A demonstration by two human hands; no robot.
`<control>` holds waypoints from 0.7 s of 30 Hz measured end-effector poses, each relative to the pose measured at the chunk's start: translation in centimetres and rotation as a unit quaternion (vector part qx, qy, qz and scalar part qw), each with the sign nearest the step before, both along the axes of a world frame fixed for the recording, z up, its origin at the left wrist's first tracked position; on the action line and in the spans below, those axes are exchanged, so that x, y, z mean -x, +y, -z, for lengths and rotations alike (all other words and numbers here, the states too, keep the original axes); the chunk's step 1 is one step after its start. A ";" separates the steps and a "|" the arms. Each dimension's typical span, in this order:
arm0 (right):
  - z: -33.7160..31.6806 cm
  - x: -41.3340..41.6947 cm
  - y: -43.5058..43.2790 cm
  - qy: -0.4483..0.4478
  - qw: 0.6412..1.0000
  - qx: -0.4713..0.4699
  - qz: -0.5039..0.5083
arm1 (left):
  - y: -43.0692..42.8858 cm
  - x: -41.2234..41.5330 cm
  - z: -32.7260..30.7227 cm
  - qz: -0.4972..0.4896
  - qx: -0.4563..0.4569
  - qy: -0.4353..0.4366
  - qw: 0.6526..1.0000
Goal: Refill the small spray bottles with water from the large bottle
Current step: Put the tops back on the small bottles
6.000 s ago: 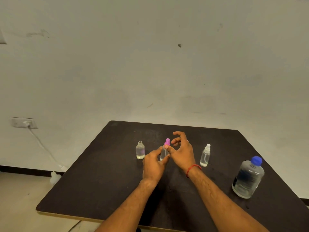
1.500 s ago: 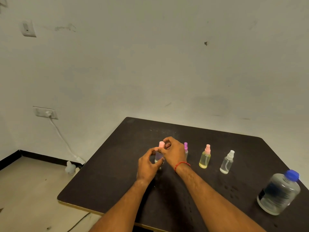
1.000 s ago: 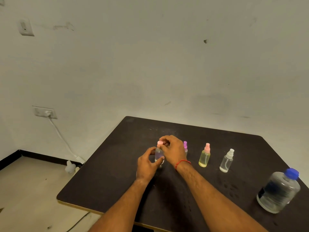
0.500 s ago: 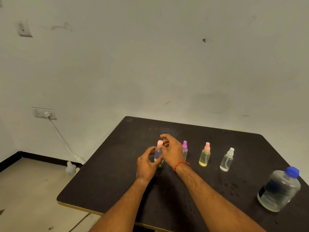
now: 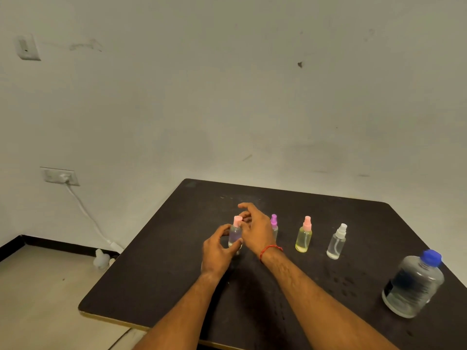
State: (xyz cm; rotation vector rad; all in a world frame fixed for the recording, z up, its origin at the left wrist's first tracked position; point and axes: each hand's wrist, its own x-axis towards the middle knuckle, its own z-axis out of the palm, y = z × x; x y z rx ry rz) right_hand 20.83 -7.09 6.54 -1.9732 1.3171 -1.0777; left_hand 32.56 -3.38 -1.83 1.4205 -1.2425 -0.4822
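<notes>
Left hand: my left hand [image 5: 217, 251] is wrapped round the body of the pink-cap bottle [image 5: 235, 237], thumb on the near side, fingers curled behind it.
Right hand: my right hand [image 5: 256, 229] sits just beside the cap [image 5: 238, 220], fingers bent toward it and the index lifted. I cannot tell whether it pinches the cap or only brushes it.
Where it stands: upright on the table [image 5: 164, 261], leftmost in a row. To its right stand the purple-cap bottle [image 5: 274, 221], the yellow bottle [image 5: 304, 237] and the white-cap bottle [image 5: 337, 242].
Large bottle: the large bottle [image 5: 414, 284] is well apart at the near right, with its blue lid on.
How it should handle: I judge it light, thin-walled and easy to tip. Clear plastic like this probably turns slick when wet, and dark spots on the table look like drops.
Where I would hold: low on the body with the left, firmly but without squeezing. The right takes the cap by its sides.
Risk: I think the narrow base could skid or topple into the purple-cap bottle.
</notes>
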 end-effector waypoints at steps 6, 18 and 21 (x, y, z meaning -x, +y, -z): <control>-0.1 0.2 -0.1 0.004 1.000 0.011 -0.004 | 0.0 0.0 0.0 -0.003 0.005 0.000 1.000; 0.4 -0.1 -0.4 -0.001 1.000 -0.004 0.002 | 0.0 0.0 -0.2 0.003 0.001 -0.010 1.000; 0.2 0.1 -0.4 0.006 1.000 -0.008 -0.001 | 0.0 0.0 -0.1 0.006 -0.001 -0.009 1.000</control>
